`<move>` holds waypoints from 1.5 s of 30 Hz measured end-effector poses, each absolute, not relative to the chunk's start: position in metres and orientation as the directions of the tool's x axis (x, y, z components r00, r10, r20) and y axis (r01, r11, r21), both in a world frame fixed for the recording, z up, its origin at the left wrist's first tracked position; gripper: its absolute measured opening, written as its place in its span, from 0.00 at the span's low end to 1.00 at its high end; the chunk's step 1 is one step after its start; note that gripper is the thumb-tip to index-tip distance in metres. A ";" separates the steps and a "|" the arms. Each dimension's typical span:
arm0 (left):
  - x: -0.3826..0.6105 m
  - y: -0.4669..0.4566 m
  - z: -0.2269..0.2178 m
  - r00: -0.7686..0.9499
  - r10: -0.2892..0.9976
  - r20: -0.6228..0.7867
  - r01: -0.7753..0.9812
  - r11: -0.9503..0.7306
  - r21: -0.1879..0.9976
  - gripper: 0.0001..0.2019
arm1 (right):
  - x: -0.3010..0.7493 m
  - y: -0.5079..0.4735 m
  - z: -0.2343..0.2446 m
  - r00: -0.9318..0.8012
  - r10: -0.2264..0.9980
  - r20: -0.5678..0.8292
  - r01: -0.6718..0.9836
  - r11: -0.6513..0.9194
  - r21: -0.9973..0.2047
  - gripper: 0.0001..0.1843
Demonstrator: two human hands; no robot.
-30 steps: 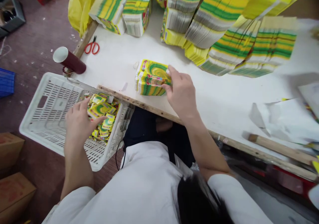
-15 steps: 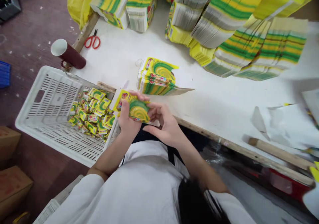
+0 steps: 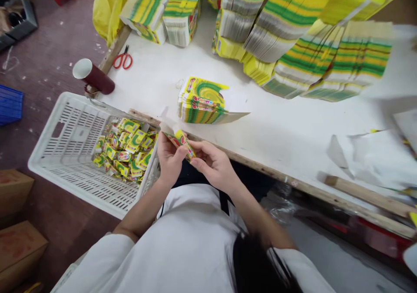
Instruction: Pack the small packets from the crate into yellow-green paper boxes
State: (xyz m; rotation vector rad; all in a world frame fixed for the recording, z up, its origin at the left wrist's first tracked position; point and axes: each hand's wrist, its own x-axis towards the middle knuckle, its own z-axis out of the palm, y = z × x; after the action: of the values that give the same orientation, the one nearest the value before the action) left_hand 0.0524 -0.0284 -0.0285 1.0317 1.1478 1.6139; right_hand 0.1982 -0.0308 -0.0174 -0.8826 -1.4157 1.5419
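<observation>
Between my two hands, just off the table's front edge, is a small yellow and green printed carton (image 3: 184,143), now narrow side up with a pale flap standing at its far end. My left hand (image 3: 171,159) is closed round it, thumb on the near face. The fingers and thumb of my right hand (image 3: 211,160) pinch its right end. On the table beyond lies a stack of flat printed cartons (image 3: 202,102) in the same colours. To my left, a white plastic basket (image 3: 48,154) holds many small filled yellow-green boxes (image 3: 125,147).
Large bundles of flat cartons (image 3: 293,19) line the back of the white table (image 3: 260,132). Red-handled scissors (image 3: 123,60) and a maroon mug (image 3: 97,78) are at the left edge. White paper sheets (image 3: 381,158) and a wooden bar (image 3: 368,195) lie right. Cardboard boxes (image 3: 19,245) stand on the floor.
The carton has gone from flat, broad face up, to folded and turned narrow side up. My hands have drawn closer together around it. The view has shifted slightly.
</observation>
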 end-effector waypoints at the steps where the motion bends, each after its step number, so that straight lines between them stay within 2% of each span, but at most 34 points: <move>1: 0.053 -0.027 -0.027 -0.291 0.949 0.124 -0.176 -0.180 0.968 0.20 | 0.196 -0.032 -0.018 -0.377 0.925 0.049 -0.106 0.009 -0.994 0.23; 6: 0.054 -0.025 -0.025 -0.314 0.949 0.034 -0.215 -0.106 0.971 0.13 | 0.194 -0.027 -0.022 -0.214 0.975 0.053 -0.043 0.045 -0.998 0.15; 10: 0.050 -0.028 -0.031 -0.310 0.946 -0.094 -0.292 0.000 0.956 0.16 | 0.201 -0.021 -0.024 -0.137 0.991 0.000 -0.031 -0.004 -1.000 0.12; 13: 0.032 -0.028 -0.025 -0.245 0.966 -0.088 -0.226 0.031 0.974 0.18 | 0.214 -0.017 -0.020 -0.195 0.974 0.112 0.095 0.132 -0.987 0.09; 14: 0.023 -0.027 -0.019 -0.203 0.978 -0.045 -0.182 0.008 0.983 0.22 | 0.219 -0.015 -0.017 -0.232 0.959 0.161 0.160 0.201 -0.966 0.10; 16: 0.005 -0.025 -0.002 -0.105 0.990 0.092 -0.046 -0.097 0.994 0.37 | 0.229 -0.012 -0.013 -0.297 0.923 0.244 0.312 0.335 -0.889 0.12; 18: -0.006 -0.024 0.015 0.042 0.980 0.193 0.182 -0.198 0.963 0.50 | 0.233 -0.011 -0.010 -0.355 0.884 0.305 0.434 0.444 -0.784 0.14; 19: -0.008 -0.024 0.021 0.138 0.972 0.193 0.313 -0.227 0.922 0.54 | 0.232 -0.012 -0.010 -0.392 0.857 0.333 0.458 0.496 -0.737 0.14; 21: -0.004 -0.025 0.026 0.305 0.948 0.094 0.529 -0.251 0.811 0.53 | 0.227 -0.017 -0.010 -0.466 0.790 0.398 0.429 0.596 -0.679 0.16; 23: 0.005 -0.026 0.021 0.366 0.930 -0.022 0.638 -0.234 0.734 0.44 | 0.220 -0.023 -0.012 -0.431 0.770 0.471 0.392 0.629 -0.671 0.19; 25: 0.015 -0.028 0.012 0.350 0.935 -0.060 0.682 -0.211 0.700 0.35 | 0.215 -0.027 -0.016 -0.240 0.837 0.492 0.375 0.548 -0.748 0.27; 26: 0.019 -0.029 0.007 0.337 0.940 -0.045 0.690 -0.215 0.691 0.33 | 0.213 -0.028 -0.018 -0.131 0.883 0.451 0.339 0.467 -0.816 0.34; 28: 0.026 -0.031 0.001 0.344 0.939 0.031 0.687 -0.274 0.674 0.35 | 0.211 -0.029 -0.022 -0.045 0.964 0.261 0.177 0.265 -0.948 0.41; 31: 0.033 -0.036 -0.004 0.404 0.904 0.139 0.643 -0.389 0.660 0.38 | 0.207 -0.025 -0.030 -0.263 0.963 -0.054 -0.079 -0.077 -0.994 0.35; 33: 0.035 -0.039 -0.006 0.426 0.888 0.173 0.620 -0.426 0.659 0.36 | 0.204 -0.023 -0.034 -0.361 0.922 -0.143 -0.145 -0.207 -0.968 0.33; 35: 0.035 -0.040 -0.006 0.421 0.891 0.170 0.636 -0.424 0.645 0.33 | 0.203 -0.023 -0.037 -0.341 0.927 -0.153 -0.160 -0.218 -0.963 0.37; 38: 0.032 -0.040 -0.007 0.416 0.899 0.138 0.676 -0.406 0.615 0.31 | 0.203 -0.026 -0.038 -0.274 0.958 -0.086 -0.135 -0.127 -0.983 0.42; 41: 0.028 -0.037 -0.010 0.403 0.909 0.109 0.658 -0.370 0.656 0.33 | 0.204 -0.034 -0.033 -0.363 0.929 0.065 -0.010 0.066 -0.998 0.43; 45: 0.027 -0.033 -0.018 0.379 0.917 0.120 0.634 -0.352 0.689 0.30 | 0.205 -0.037 -0.028 -0.516 0.841 0.161 0.248 0.326 -0.912 0.31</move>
State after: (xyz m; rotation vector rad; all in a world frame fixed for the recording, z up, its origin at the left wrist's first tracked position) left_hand 0.0267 -0.0327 -0.0181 2.0977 1.3299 0.6810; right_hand 0.2048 -0.0370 -0.0282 -0.9569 -1.9489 1.1791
